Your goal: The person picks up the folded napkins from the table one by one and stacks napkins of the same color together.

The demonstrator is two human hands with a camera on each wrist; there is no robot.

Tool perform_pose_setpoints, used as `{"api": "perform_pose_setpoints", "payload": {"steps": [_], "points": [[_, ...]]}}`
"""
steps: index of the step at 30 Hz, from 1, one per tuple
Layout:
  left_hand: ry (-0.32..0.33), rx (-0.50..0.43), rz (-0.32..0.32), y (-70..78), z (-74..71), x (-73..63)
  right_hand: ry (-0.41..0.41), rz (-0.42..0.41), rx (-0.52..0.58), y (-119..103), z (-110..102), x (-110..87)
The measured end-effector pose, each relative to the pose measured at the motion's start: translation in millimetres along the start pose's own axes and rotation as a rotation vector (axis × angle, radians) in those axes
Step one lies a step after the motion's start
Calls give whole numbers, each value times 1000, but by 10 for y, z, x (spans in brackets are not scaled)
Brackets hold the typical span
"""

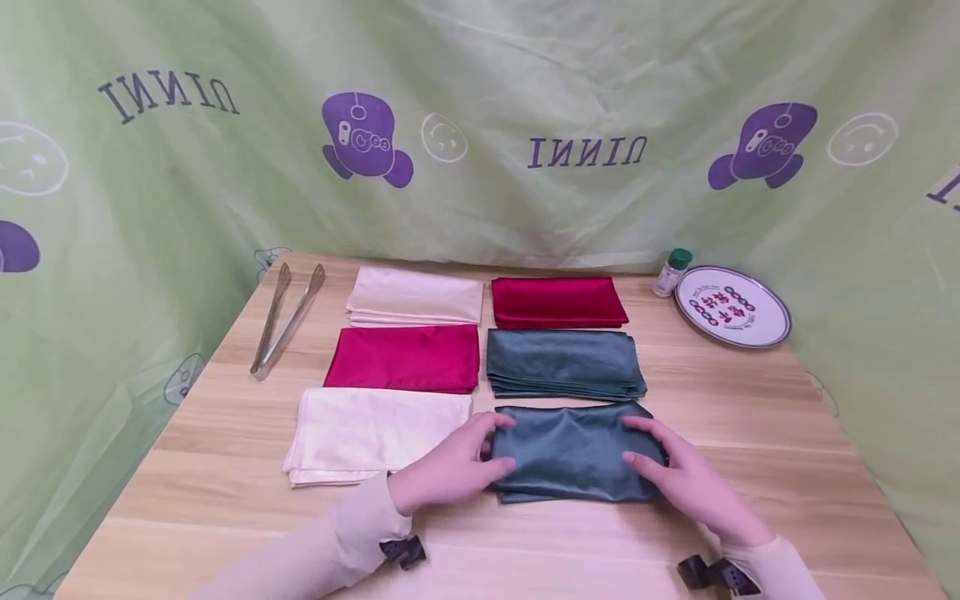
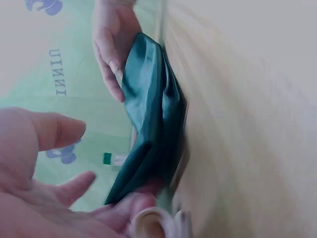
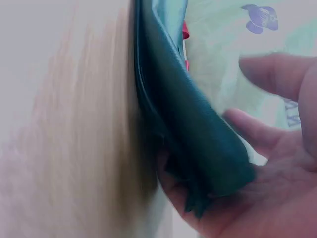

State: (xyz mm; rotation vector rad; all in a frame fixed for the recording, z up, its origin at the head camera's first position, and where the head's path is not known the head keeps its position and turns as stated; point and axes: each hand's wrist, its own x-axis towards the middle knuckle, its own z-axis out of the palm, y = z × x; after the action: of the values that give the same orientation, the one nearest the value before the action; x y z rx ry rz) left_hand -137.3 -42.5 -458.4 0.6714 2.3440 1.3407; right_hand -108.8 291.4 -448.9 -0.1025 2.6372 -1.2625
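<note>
From my remote seat I see the counter (image 1: 187, 475) across the lower frame, carrying six folded cloths in two columns, presumably spaced so that none covers another. The near teal cloth (image 1: 577, 454) lies low and right of centre, below the other teal cloth (image 1: 562, 362) and to the right of the white cloth (image 1: 382, 429); its long axis runs left to right, nearly parallel to the frame's bottom edge, with an under-layer poking out along that lower side. The plate (image 1: 772, 312) sits at the right, set aside, I suppose. I have the person's left hand (image 1: 453, 467) at the cloth's left end and the right hand (image 1: 690, 483) at its right end, probably so both short sides are steadied together. On the left, thumb and forefinger stand well apart while lower fingers (image 2: 141, 202) touch the cloth; blur means I cannot tell whether they grip. On the right, thumb and forefinger are spread too, but the lower fingers curl beneath the cloth's end and hold it. Metal tongs (image 1: 268, 329) lie upper left; a green-capped shaker (image 1: 666, 279) stands beside the plate.
</note>
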Motion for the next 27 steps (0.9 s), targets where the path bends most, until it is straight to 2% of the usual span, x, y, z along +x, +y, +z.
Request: {"api": "perform_pose_setpoints", "payload": {"steps": [4, 8, 12, 17, 23, 27], "points": [[50, -228, -58, -17, 25, 45, 31, 26, 195, 60, -14, 27], [101, -350, -104, -37, 50, 95, 59, 56, 358, 99, -20, 48], [133, -450, -114, -63, 69, 117, 51, 78, 488, 110, -24, 56], [147, -551, -106, -61, 75, 124, 56, 83, 594, 134, -32, 46], [136, -600, -89, -46, 20, 125, 121, 64, 659, 168, -29, 50], [149, -625, -85, -47, -35, 130, 138, 95, 708, 158, -26, 65]]}}
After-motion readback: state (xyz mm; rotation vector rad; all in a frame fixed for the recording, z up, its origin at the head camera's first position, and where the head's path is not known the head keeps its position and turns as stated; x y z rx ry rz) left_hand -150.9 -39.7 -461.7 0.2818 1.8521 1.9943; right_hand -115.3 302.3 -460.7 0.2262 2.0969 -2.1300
